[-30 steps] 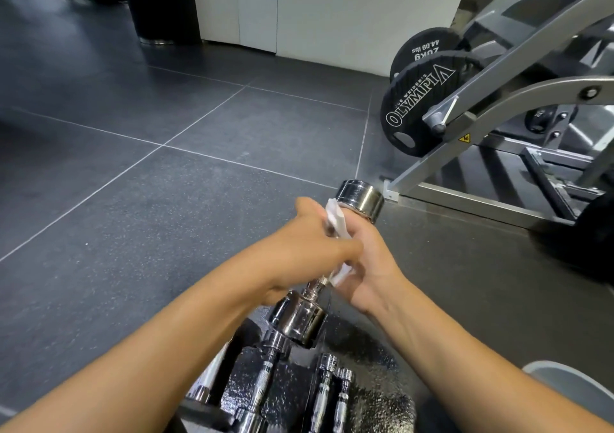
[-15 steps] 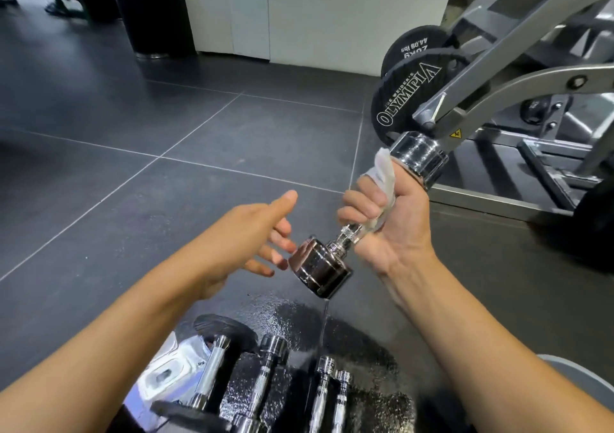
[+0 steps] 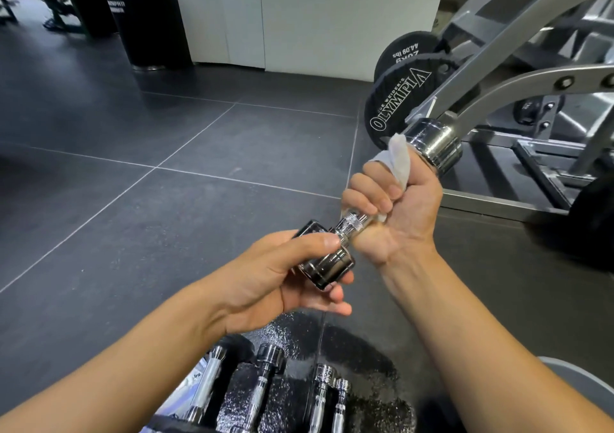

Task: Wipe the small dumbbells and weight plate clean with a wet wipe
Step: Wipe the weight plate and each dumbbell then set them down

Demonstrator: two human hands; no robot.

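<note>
Head view: dumbbell (image 3: 353,225), wipe (image 3: 398,160) in right hand (image 3: 403,211); left hand (image 3: 265,280) on dumbbell.

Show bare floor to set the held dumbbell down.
Free: the tiled floor left of the left hand gripping the held dumbbell, up to the white wall. Crowded: chrome dumbbells under both forearms; machine frame and black plates right of the right hand.

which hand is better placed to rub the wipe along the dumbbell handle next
Right. The right hand grips the wet wipe round the dumbbell handle; the left hand only holds its lower head.
</note>
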